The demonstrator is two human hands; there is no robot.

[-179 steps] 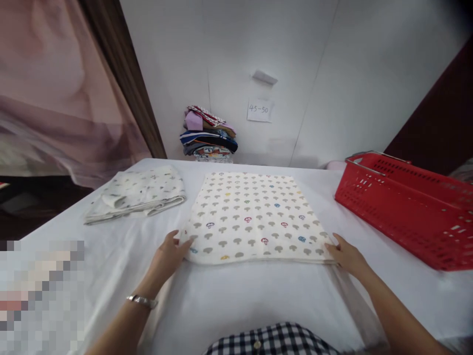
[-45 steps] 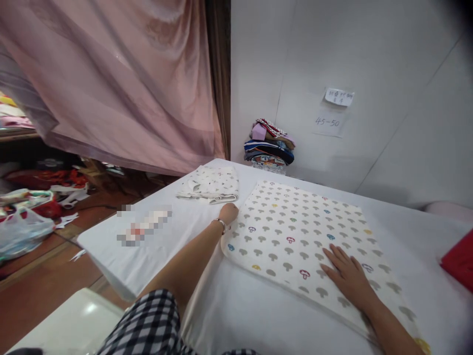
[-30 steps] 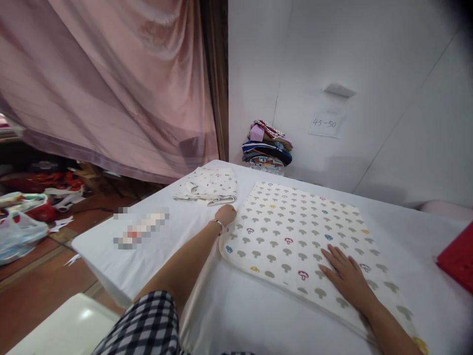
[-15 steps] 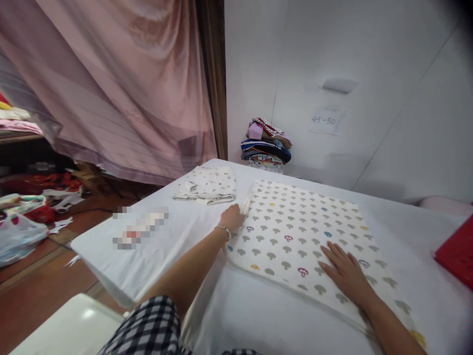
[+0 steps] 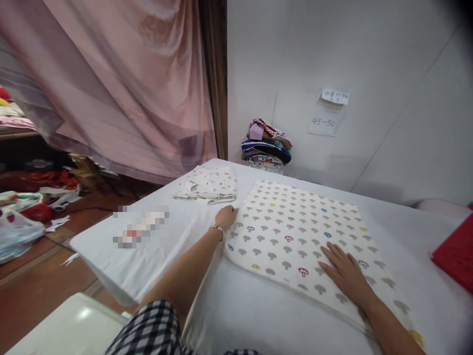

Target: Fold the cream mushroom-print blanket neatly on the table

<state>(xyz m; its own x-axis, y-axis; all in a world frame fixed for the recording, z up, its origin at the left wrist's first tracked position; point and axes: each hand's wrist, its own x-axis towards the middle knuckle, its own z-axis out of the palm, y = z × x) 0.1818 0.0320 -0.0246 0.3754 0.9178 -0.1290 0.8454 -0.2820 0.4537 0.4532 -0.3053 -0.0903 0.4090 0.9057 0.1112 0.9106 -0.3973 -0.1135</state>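
A white cloth printed with grey and coloured mushrooms (image 5: 281, 227) lies spread on the white-covered table (image 5: 155, 261). At its left edge my left hand (image 5: 226, 218) is closed, fingers curled on the fabric border; the fingertips are partly hidden. My right hand (image 5: 345, 271) rests palm down on the right part of the cloth with fingers stretched out. Beyond my left hand lies a folded white cloth with small dark prints (image 5: 210, 183). A blurred-out strip (image 5: 142, 229) shows on the table to the left.
Against the white wall sits a stack of folded fabrics (image 5: 266, 145). A red object (image 5: 456, 249) lies at the right. A pink curtain (image 5: 129, 84) hangs at the back left. Plastic bags (image 5: 18, 234) are on the floor, and a pale green surface (image 5: 70, 328) stands front left.
My left hand has moved slightly left, and the cloth's left edge, rumpled before, now lies flatter and further left. My right hand stays where it was.
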